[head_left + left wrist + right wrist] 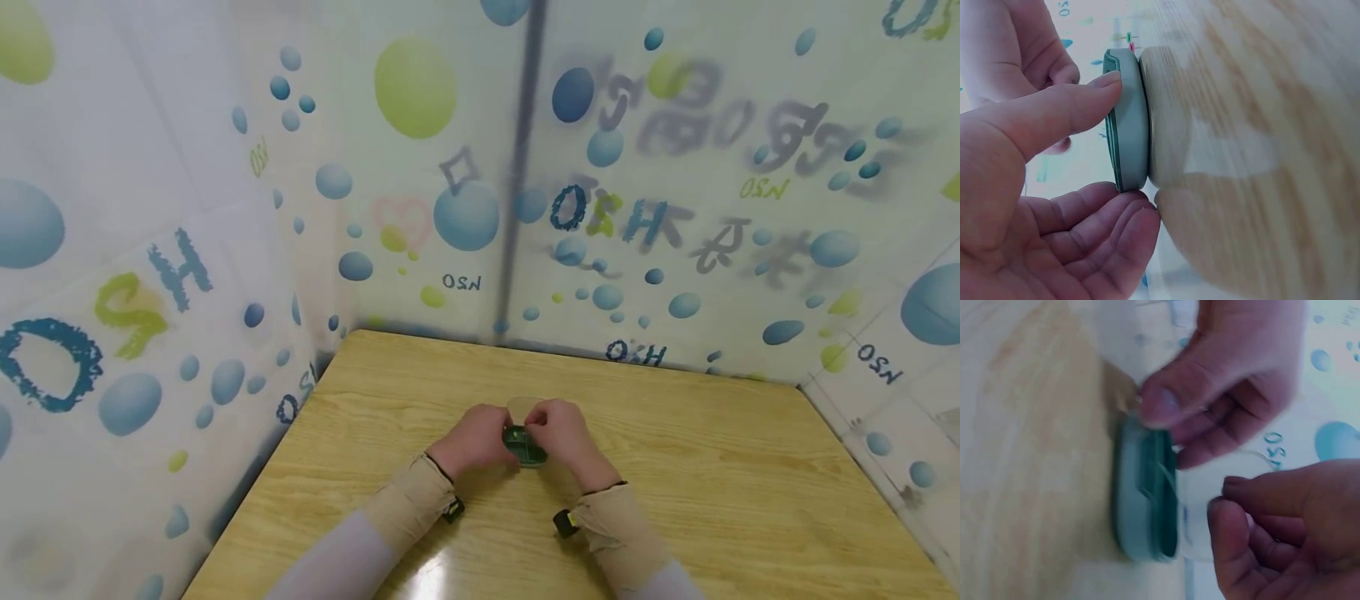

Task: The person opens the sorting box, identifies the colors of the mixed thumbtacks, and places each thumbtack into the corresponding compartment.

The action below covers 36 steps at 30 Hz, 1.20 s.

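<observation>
A small green case (527, 454) with rounded ends sits on the wooden table, its clear lid (522, 406) raised at the far side. My left hand (476, 440) holds the case by its sides, the thumb on the rim and the fingers bent against the opposite wall. Inside the case (1138, 506), a thin pale line shows in the right wrist view. Over the opening, my right hand (566, 435) has its thumb and forefinger drawn together, close to the lid; I cannot tell whether something tiny is between them.
The wooden table (697, 483) extends around both hands. Patterned curtains (420, 183) with dots and lettering hang behind it and along the left side. Each wrist carries a strapped band with a small black device (566, 523).
</observation>
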{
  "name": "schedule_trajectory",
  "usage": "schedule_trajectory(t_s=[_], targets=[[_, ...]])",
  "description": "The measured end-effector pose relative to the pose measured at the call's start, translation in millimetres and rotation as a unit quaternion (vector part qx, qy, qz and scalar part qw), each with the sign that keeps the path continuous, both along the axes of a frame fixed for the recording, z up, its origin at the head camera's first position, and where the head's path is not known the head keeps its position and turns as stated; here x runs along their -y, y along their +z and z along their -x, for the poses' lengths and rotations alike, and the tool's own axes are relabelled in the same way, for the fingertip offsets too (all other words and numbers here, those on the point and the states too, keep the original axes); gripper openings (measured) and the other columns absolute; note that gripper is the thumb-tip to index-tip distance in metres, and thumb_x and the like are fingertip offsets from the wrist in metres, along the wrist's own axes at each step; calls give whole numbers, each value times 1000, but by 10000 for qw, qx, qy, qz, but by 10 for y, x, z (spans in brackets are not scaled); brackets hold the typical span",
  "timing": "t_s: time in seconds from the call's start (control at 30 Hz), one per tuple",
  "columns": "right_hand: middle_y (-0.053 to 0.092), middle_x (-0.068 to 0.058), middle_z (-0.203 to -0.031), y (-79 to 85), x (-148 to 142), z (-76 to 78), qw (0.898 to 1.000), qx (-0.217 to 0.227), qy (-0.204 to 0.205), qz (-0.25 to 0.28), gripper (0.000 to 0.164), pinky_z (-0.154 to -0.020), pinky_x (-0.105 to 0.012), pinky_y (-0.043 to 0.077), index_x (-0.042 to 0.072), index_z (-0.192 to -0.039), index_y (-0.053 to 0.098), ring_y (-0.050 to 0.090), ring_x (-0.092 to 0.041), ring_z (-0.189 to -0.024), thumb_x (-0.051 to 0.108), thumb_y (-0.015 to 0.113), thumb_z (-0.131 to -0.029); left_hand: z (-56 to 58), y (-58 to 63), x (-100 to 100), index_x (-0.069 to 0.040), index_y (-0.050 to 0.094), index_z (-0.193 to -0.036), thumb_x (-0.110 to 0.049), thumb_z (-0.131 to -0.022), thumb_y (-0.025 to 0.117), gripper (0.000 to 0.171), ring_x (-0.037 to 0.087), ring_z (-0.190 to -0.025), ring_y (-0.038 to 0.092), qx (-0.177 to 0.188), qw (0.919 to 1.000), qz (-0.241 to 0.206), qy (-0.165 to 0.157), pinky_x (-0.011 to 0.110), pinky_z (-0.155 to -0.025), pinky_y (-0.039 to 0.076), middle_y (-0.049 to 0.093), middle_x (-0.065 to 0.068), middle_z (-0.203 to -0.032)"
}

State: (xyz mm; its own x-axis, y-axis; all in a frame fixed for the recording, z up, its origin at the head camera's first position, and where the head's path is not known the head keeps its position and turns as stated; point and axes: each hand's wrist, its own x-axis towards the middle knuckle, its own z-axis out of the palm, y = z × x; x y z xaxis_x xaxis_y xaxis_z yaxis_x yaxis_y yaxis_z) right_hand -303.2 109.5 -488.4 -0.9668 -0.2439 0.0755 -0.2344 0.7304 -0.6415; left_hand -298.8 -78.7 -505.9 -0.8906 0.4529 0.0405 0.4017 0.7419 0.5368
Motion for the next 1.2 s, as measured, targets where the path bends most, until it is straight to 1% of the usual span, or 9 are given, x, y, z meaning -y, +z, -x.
schedule_trajectory(t_s=[0.13,0.27,0.4,0.5,0.6,0.83,0.97,1.1,1.2], targets=[[73,-4,-83,68,-132,15,9980,563,-42,282,9,-63,-30,55,7,-91,79,65,-15,-69,7,73,-97,-7,23,-4,-9,74,-100,-29,-71,99,43,10,-73,56,67,10000,-38,26,27,-67,48,71,-1,-88],[75,-8,-88,92,-272,42,9951,821,-11,554,9,-68,-33,59,2,-98,79,68,-16,-72,6,72,-99,-9,25,-10,-7,75,-102,-29,-71,99,45,10,-75,58,44,10000,0,56,28,-69,49,73,1,-92],[76,-14,-93,101,-409,69,9921,999,-40,762,13,-73,-37,61,-3,-106,78,71,-20,-76,5,70,-100,-7,14,-14,-8,75,-103,-31,-72,98,45,10,-77,59,-3,10000,83,40,29,-71,50,74,2,-95],[76,-18,-94,107,-496,94,9924,976,-113,747,15,-71,-36,59,-3,-107,78,71,-22,-76,6,69,-101,-7,12,-14,-8,75,-104,-31,-73,98,45,11,-80,60,10,9999,107,44,30,-73,51,74,1,-97],[76,-19,-94,109,-555,120,9935,923,-190,645,15,-68,-33,55,-3,-107,78,70,-22,-76,7,68,-102,-11,21,-11,-9,75,-105,-30,-73,97,45,12,-82,62,25,9999,108,54,31,-75,52,74,2,-98],[71,-8,-82,70,-580,145,9952,840,-362,355,10,-65,-31,49,1,-98,77,63,-18,-72,8,70,-100,-38,41,-9,-7,75,-107,-28,-74,97,45,14,-81,62,49,10000,74,1,32,-73,51,74,4,-99],[71,-7,-83,10,-557,150,9970,640,-435,39,7,-66,-33,52,3,-94,76,62,-18,-73,7,72,-98,-39,42,-14,-8,74,-105,-27,-74,97,43,12,-77,59,54,10000,32,-23,31,-70,49,72,3,-95],[72,-8,-87,-77,-542,168,9977,378,-512,-233,5,-69,-36,55,4,-90,76,63,-19,-75,5,74,-95,-41,50,-13,-8,74,-106,-27,-75,97,43,12,-78,60,64,10000,37,6,31,-72,50,73,3,-96],[73,-8,-86,-137,-531,175,9975,372,-531,-268,5,-68,-36,54,4,-88,76,62,-19,-73,4,76,-93,-36,40,-8,-8,74,-106,-28,-75,97,43,13,-79,61,85,10000,31,29,31,-73,51,73,3,-96]])
